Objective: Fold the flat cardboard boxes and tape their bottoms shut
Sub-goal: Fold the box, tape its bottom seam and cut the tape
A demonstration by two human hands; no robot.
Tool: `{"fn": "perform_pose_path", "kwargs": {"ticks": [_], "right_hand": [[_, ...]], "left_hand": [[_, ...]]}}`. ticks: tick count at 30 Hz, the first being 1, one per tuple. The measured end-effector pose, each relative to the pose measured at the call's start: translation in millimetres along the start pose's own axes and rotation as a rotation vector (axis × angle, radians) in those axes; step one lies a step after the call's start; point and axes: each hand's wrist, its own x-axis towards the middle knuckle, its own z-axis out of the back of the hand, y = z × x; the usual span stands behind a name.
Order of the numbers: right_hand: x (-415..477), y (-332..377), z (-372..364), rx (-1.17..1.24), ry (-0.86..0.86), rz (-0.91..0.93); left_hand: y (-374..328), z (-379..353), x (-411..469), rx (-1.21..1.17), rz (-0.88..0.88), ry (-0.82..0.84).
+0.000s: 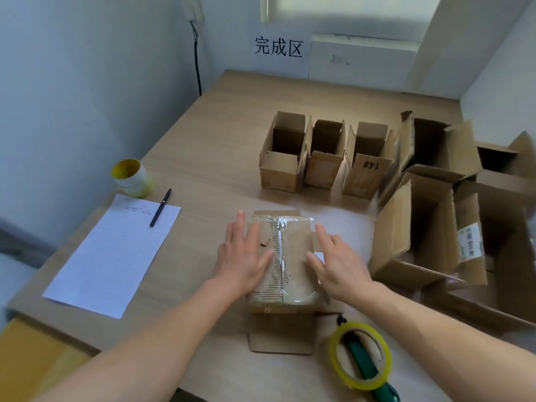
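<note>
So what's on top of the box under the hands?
Clear tape along the seam, with the left hand and right hand flat either side. The inside of the box is hidden.

Left hand (243,258), right hand (340,264), 2 forearms (162,329): bare.

Light wooden table (203,140) fills view.

White lined sheet of paper (113,256) at 9 o'clock, flat on table near left edge, turned slightly askew; faint writing at its far end.

Black pen (160,208) lies on sheet's far right corner, pointing toward 1 o'clock.

White cup with yellow inside (132,177) upright at 10 o'clock, just beyond sheet; contact unclear.

Paper sign with black characters (278,47) on wall at 12 o'clock.

Black cable (197,62) hangs down wall at 11 o'clock.

Bright window (348,13) at 1 o'clock, above white sill (365,39).
</note>
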Motion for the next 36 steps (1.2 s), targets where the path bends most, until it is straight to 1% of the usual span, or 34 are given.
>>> {"fn": "perform_pose_path", "kwargs": {"ticks": [2,3,5,8,11,14,16,19,21,23,29,31,32,34,35,36], "right_hand": [[22,12,-1,0.016,-0.014,-0.044],[32,14,-2,-0.005,0.003,-0.025],[46,15,-7,-0.046,0.058,0.062],[59,8,-17,0.025,0.181,0.1],[60,11,-20,0.116,0.182,0.082],[60,18,-22,0.179,0.15,0.026],[61,21,-22,0.227,0.136,-0.016],[68,22,-19,0.308,0.111,-0.089],[72,22,-16,0.315,0.094,-0.129],[75,22,-11,0.296,0.101,-0.152],[81,26,-8,0.253,0.189,-0.238],[79,25,-6,0.228,0.24,-0.282],[78,26,-4,0.204,0.262,-0.303],[77,27,-2,0.148,0.241,-0.271],[78,28,-1,0.127,0.217,-0.215],[78,29,0,0.11,0.211,-0.142]], "left_hand": [[-12,4,20,0.0,0.029,0.029],[-16,5,28,0.018,0.028,0.048],[-19,2,40,0.06,0.017,0.089],[-14,-6,49,0.044,0.018,0.151],[-10,-17,48,-0.078,0.052,0.11],[-11,-23,39,-0.258,0.158,0.015],[-14,-21,36,-0.327,0.217,0.003],[-11,-18,42,-0.364,0.277,0.014],[-9,-10,53,-0.36,0.338,0.056],[-6,-5,65,-0.322,0.378,0.141],[-1,-2,71,-0.218,0.383,0.269],[-8,2,69,-0.083,0.352,0.245],[-12,4,68,0.01,0.291,0.196],[-23,7,70,0.145,0.059,0.129],[-28,9,73,0.183,-0.057,0.147],[-31,9,76,0.207,-0.138,0.19]]}}
